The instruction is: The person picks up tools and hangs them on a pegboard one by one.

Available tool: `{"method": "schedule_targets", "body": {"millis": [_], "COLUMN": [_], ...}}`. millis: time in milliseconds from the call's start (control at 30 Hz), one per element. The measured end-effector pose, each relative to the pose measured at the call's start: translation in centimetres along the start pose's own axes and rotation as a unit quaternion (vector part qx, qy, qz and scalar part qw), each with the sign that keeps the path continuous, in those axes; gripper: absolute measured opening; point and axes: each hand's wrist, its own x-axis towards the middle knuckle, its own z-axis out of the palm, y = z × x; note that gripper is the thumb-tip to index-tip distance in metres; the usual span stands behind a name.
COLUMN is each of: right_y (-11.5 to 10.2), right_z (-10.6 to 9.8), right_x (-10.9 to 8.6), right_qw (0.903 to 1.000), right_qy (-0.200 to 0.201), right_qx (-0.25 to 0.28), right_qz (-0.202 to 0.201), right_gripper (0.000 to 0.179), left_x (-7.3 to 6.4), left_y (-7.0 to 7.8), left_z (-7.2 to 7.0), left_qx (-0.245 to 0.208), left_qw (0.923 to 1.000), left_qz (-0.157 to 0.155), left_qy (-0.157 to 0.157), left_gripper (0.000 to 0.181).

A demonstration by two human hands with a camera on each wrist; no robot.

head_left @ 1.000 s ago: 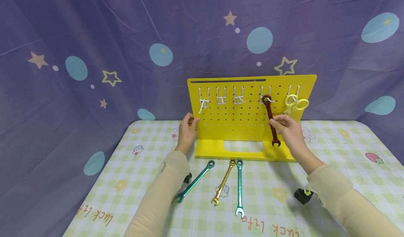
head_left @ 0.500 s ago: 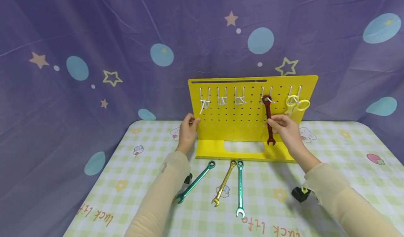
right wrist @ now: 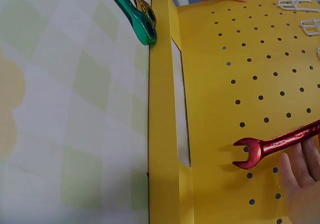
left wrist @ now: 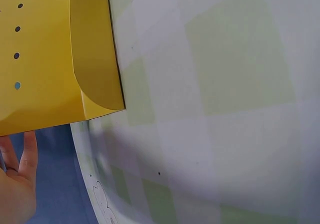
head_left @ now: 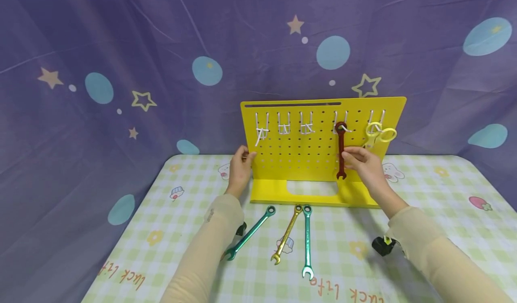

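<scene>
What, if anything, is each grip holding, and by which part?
Left grip: yellow pegboard, by its left edge. Right grip: at the red wrench shaft; cannot tell if holding.

Behind everything we see a purple curtain printed with blue rounded shapes, white dots and stars, some solid, others outlined. A green-and-white checked cloth bears rabbits, cupcakes, flowers, a strawberry and orange lettering. On it we find a green wrench slanting at the left, a gold wrench slanting less, and a second green wrench, nearly straight, its ring end just beside the gold one's. Yellow scissors hang at the right.
</scene>
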Motion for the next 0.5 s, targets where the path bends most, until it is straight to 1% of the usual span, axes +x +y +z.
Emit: {"method": "schedule_targets", "body": {"millis": [100, 300, 500], "right_y": [0.1, 0.5, 1.2], "right_z": [-0.2, -0.6, -1.5], "right_x": [-0.1, -0.4, -1.2], "right_qw": [1.0000, 0.9987, 0.9982], "right_qy": [-0.006, -0.025, -0.027], "right_qx": [-0.002, -0.040, -0.038], "right_qz": [-0.006, -0.019, -0.038], "right_gripper": [0.052, 0.050, 0.048], "left_x": [0.0, 0.0, -0.1], "left_y": [0.0, 0.0, 0.1], "left_z": [0.0, 0.0, 0.0], "left_qx": [-0.001, 0.002, 0.001], "left_qw": [1.0000, 1.0000, 1.0000], "left_qz": [0.000, -0.001, 0.000], "left_qy": [0.000, -0.001, -0.004], "left_gripper": [0.021, 0.021, 0.021]}}
